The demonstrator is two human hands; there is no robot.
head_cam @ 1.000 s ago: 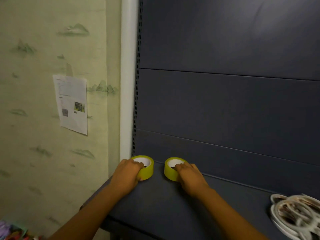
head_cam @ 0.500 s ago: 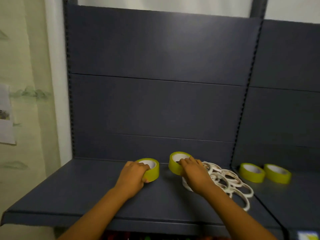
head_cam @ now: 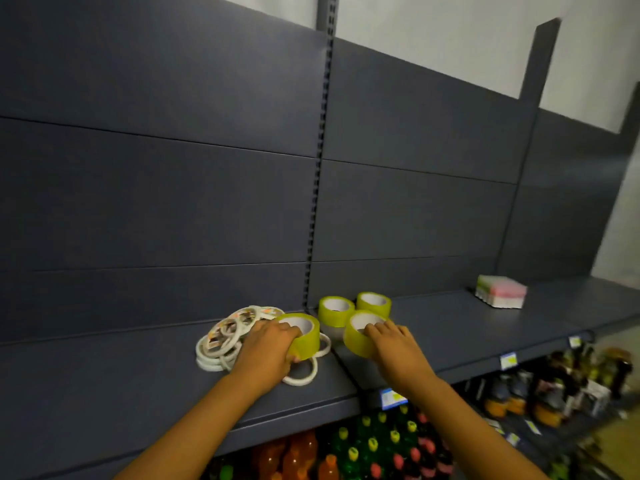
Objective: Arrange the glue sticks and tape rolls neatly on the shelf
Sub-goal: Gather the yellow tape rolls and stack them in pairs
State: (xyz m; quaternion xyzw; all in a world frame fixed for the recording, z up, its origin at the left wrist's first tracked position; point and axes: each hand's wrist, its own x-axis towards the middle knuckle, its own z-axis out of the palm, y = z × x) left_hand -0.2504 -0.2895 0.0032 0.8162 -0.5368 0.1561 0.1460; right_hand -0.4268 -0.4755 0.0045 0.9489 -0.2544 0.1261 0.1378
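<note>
My left hand (head_cam: 268, 351) grips a yellow-green tape roll (head_cam: 304, 336) held over a heap of thin white tape rolls (head_cam: 225, 336) on the dark grey shelf (head_cam: 104, 386). My right hand (head_cam: 394, 348) grips a second yellow-green tape roll (head_cam: 356, 332) just right of the shelf seam. Behind it stand two more yellow-green rolls, one (head_cam: 335, 310) on the left and one (head_cam: 374, 303) on the right, close together. A pack of glue sticks with pink and green caps (head_cam: 500, 292) sits farther right near the back panel.
The back panel rises straight behind the shelf, with a slotted upright (head_cam: 317, 202) at the seam. Below the shelf edge are price tags (head_cam: 507, 361) and rows of coloured bottles (head_cam: 363, 445) and jars (head_cam: 554, 393).
Both hands have carried their yellow-green rolls to the right along the shelf, from the left end past the white rolls to the two rolls by the seam. The view swung right.
</note>
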